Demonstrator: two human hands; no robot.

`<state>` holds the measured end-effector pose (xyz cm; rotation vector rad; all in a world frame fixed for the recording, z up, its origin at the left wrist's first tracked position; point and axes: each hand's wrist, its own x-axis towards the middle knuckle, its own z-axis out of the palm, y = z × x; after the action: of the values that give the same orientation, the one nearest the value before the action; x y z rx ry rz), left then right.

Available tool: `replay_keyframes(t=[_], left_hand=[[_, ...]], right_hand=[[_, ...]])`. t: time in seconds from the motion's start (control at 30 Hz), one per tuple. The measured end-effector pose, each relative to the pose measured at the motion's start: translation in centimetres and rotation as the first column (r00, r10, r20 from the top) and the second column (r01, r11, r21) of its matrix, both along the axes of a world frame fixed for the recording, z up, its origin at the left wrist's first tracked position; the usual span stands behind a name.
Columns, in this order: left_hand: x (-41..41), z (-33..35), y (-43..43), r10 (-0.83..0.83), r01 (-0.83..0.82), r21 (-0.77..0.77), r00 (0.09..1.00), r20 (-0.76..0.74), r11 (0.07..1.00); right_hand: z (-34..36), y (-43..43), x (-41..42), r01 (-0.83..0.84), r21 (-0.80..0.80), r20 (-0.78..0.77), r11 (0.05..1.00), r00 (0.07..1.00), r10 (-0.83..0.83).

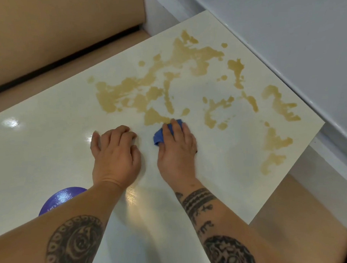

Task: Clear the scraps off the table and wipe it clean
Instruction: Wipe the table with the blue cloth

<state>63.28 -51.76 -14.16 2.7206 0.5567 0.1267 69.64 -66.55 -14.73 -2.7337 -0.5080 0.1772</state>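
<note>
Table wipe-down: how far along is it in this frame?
Done: no scraps show on the table. In hand: the right hand presses a blue cloth at the near edge of the tan spill; the left hand rests beside it. Left: nearly all the spill.

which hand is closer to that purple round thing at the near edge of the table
Left. The left hand rests on the table just beyond the purple disc; the right hand, pressing the blue cloth, is farther right.

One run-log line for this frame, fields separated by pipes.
stage: wiping | right hand: presses blue cloth at spill edge | left hand: rests on table | tan spill: mostly unwiped
</note>
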Motion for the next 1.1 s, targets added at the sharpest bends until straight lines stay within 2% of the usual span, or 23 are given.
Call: replay_keyframes(t=[0.07, 0.13, 0.3, 0.37, 0.5, 0.57, 0.63, 0.77, 0.83, 1.0, 1.07, 1.1], left_hand=[[0.0, 0.0, 0.0, 0.0, 0.0, 0.005, 1.0, 0.0, 1.0], [0.0, 0.0, 0.0, 0.002, -0.002, 0.006, 1.0, 0.008, 1.0], [0.0, 0.1, 0.0, -0.002, 0.002, 0.008, 1.0, -0.01, 1.0], [0.0, 0.0, -0.1, -0.007, 0.007, 0.013, 1.0, -0.012, 1.0], [-0.1, -0.1, 0.0, 0.001, -0.001, 0.025, 1.0, 0.023, 1.0], [-0.2, -0.1, 0.0, 0.005, -0.006, 0.019, 0.999, 0.042, 1.0], [-0.2, -0.2, -0.1, 0.006, -0.007, 0.01, 0.998, 0.06, 1.0], [-0.4, -0.2, 0.1, -0.004, 0.005, -0.003, 0.998, 0.065, 1.0], [-0.4, -0.3, 0.4, -0.012, 0.013, -0.02, 0.997, 0.071, 1.0], [-0.7, 0.1, 1.3, -0.041, 0.055, -0.143, 0.995, 0.096, 0.988], [-1.3, 0.6, 0.5, -0.054, 0.075, -0.197, 0.992, 0.11, 0.977], [-1.8, 1.0, -0.4, -0.061, 0.087, -0.237, 0.991, 0.117, 0.968]], right_hand=[[0.4, -1.4, -2.4, -0.165, -0.014, 0.033, 0.986, 0.986, 0.165], [0.3, -4.1, -3.4, -0.229, -0.022, 0.034, 0.973, 0.973, 0.23], [-0.3, -3.5, 2.7, 0.084, -0.03, 0.023, 0.996, 0.996, -0.084], [-0.1, -1.9, 2.1, 0.104, -0.02, 0.028, 0.994, 0.994, -0.103], [0.6, -3.7, -4.7, -0.252, 0.007, 0.042, 0.968, 0.967, 0.251], [0.5, -6.8, -5.4, -0.289, 0.025, 0.042, 0.957, 0.957, 0.288], [0.2, -9.0, -3.9, -0.19, 0.003, 0.055, 0.982, 0.98, 0.189], [0.3, -6.8, -0.2, 0.157, -0.051, 0.03, 0.986, 0.987, -0.156], [0.3, -4.4, -1.0, 0.202, -0.058, 0.006, 0.978, 0.979, -0.202], [0.6, -4.5, -8.9, -0.17, 0.001, 0.024, 0.985, 0.985, 0.17], [0.6, -7.3, -10.4, -0.215, 0.007, 0.006, 0.977, 0.977, 0.215], [0.5, -9.1, -10.4, -0.187, 0.001, 0.003, 0.982, 0.982, 0.187]])
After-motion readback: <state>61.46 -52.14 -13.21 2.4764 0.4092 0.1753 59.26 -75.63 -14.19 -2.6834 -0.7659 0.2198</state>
